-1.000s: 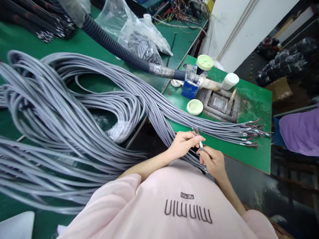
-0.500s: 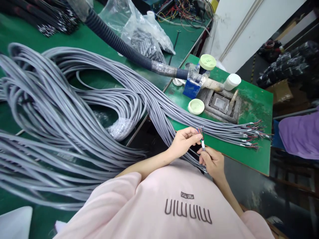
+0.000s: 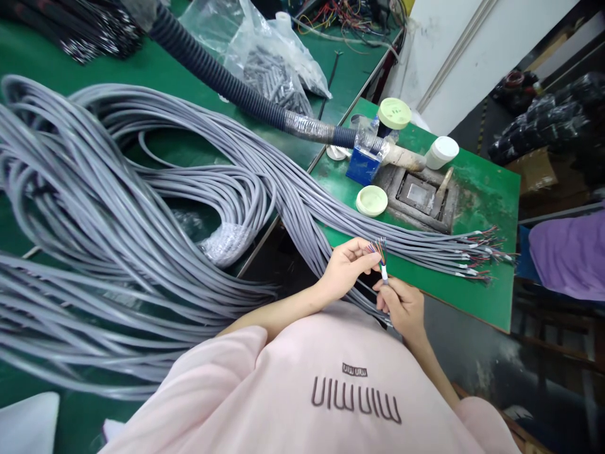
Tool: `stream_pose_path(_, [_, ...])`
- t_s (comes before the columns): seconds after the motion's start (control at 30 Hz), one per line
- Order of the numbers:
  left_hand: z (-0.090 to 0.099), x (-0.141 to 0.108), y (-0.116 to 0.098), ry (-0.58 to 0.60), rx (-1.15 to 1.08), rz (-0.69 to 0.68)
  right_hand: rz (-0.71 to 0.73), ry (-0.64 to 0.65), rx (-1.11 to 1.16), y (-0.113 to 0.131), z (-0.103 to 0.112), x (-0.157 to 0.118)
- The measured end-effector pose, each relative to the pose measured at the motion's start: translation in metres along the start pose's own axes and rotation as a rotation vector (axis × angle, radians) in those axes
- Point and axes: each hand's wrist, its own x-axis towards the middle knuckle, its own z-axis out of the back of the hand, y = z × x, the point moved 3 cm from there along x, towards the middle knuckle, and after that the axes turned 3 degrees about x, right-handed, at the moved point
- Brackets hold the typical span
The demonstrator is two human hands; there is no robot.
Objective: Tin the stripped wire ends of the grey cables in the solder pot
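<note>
My left hand (image 3: 348, 268) pinches the thin coloured wires (image 3: 380, 250) that fan out of a grey cable's end. Just below the white band (image 3: 384, 273) on that cable, my right hand (image 3: 401, 304) is closed round the grey jacket. The cable end points upward, in front of my chest. Behind my hands a bundle of grey cables (image 3: 359, 224) runs across the green table (image 3: 491, 189), its stripped ends (image 3: 486, 252) fanned out at the right.
Coiled grey cables (image 3: 94, 189) cover the left table. A ribbed hose (image 3: 222, 75) reaches a blue box (image 3: 363, 165) beside a square metal pot (image 3: 418, 194). Round tubs (image 3: 442, 152) and a pale green lid (image 3: 371, 200) stand near. A purple sleeve (image 3: 567, 252) shows far right.
The coloured wires look more spread above my left fingers. Both hands keep their hold, and the view has shifted slightly.
</note>
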Motion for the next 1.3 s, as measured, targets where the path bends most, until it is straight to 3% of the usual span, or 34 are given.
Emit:
stream_pose_path(0.37, [0.000, 0.000, 0.001, 0.050, 0.069, 0.025, 0.078, 0.029, -0.158, 0.010, -0.001, 0.003])
stream_pose_path(0.7, [0.000, 0.001, 0.003, 0.012, 0.060, 0.070, 0.070, 0.036, -0.165, 0.011, -0.001, 0.001])
stream_pose_path(1.3, [-0.005, -0.001, 0.008, 0.047, 0.084, 0.069, 0.043, 0.032, -0.144, 0.005, 0.000, -0.006])
